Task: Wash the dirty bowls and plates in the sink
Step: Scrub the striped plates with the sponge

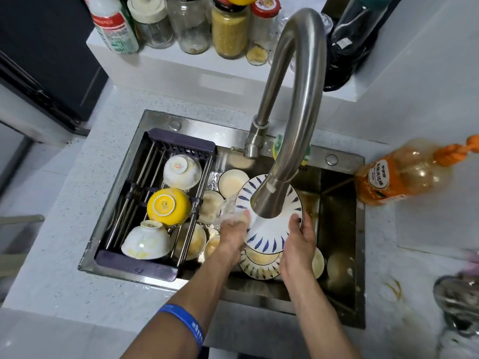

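Note:
I hold a white plate with blue dashes (269, 230) tilted under the faucet head (269, 200), and water splashes off its left edge. My left hand (234, 233) grips the plate's left rim. My right hand (298, 238) grips its right rim. Below them in the steel sink (337, 203) lie several dirty dishes, among them a patterned plate (256, 268) and cream bowls (232, 178). In the dark drain rack (178, 141) on the sink's left side, a yellow bowl (168, 206) and two white bowls (181, 171) (145, 242) sit upside down.
An orange dish-soap bottle (396, 174) lies on the counter at the sink's right. Jars and bottles (228, 29) line the raised ledge behind the sink. A tall curved faucet neck (298, 73) rises over the basin. A shiny metal object (458, 304) sits at the right edge.

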`<control>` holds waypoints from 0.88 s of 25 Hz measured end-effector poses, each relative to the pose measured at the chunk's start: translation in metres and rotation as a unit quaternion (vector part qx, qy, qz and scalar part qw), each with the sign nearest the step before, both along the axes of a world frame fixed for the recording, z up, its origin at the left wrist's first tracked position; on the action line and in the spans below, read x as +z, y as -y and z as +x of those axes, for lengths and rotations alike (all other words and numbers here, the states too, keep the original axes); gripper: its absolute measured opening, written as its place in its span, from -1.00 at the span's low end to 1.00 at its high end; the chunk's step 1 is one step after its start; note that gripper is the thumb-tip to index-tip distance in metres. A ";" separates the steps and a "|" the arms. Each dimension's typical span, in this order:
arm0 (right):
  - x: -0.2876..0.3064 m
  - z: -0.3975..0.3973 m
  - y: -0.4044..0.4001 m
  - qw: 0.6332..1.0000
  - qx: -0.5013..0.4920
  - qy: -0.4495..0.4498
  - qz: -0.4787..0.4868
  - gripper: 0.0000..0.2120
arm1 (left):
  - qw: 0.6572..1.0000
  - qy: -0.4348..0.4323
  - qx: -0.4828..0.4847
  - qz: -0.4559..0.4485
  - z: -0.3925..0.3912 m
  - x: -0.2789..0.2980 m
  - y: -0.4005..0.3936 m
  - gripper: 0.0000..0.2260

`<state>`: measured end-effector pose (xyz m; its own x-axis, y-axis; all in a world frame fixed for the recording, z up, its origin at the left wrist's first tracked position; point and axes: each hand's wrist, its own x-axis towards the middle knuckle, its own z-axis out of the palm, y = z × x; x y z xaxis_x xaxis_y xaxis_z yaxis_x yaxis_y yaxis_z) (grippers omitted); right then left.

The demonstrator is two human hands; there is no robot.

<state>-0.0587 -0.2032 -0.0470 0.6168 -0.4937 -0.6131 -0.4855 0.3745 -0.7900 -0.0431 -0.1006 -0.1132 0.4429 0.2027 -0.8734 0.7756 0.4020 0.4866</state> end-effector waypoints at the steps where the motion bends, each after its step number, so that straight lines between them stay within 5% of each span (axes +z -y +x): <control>1: -0.002 -0.002 0.001 1.000 -0.009 -0.002 0.002 -0.80 | 1.000 0.007 -0.003 0.017 0.003 0.001 0.004 -0.88; 4: 0.000 -0.010 0.004 0.999 -0.033 0.010 0.003 -0.78 | 0.999 0.036 -0.010 0.005 0.011 0.012 0.015 -0.85; 6: 0.008 -0.014 0.008 0.999 -0.052 -0.005 0.013 -0.78 | 0.986 0.065 -0.124 0.087 0.014 0.012 0.023 -0.84; 9: 0.012 -0.017 0.022 0.991 -0.095 -0.056 0.069 -0.77 | 0.939 0.093 -0.290 0.158 0.010 0.004 0.026 -0.47; 11: 0.008 -0.019 0.021 0.981 -0.123 -0.095 0.117 -0.74 | 0.943 0.084 -0.285 0.150 0.015 0.010 0.018 -0.53; 14: -0.010 -0.015 0.014 0.967 -0.148 -0.125 0.166 -0.72 | 0.992 0.060 -0.102 0.033 0.018 0.022 -0.002 -0.94; 16: -0.023 -0.014 0.003 0.965 -0.134 -0.124 0.191 -0.72 | 0.996 0.038 -0.071 -0.048 0.006 0.021 -0.018 -0.88; 22: -0.067 0.004 -0.038 0.987 -0.011 -0.141 0.078 -0.65 | 0.976 0.170 -0.128 0.053 -0.010 0.029 -0.048 -0.69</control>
<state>-0.0542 -0.1654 -0.1144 0.4002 -0.3910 -0.8288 -0.6685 0.4941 -0.5558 -0.0526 -0.0528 -0.0838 0.7517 0.1276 -0.6470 0.6303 0.1496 0.7618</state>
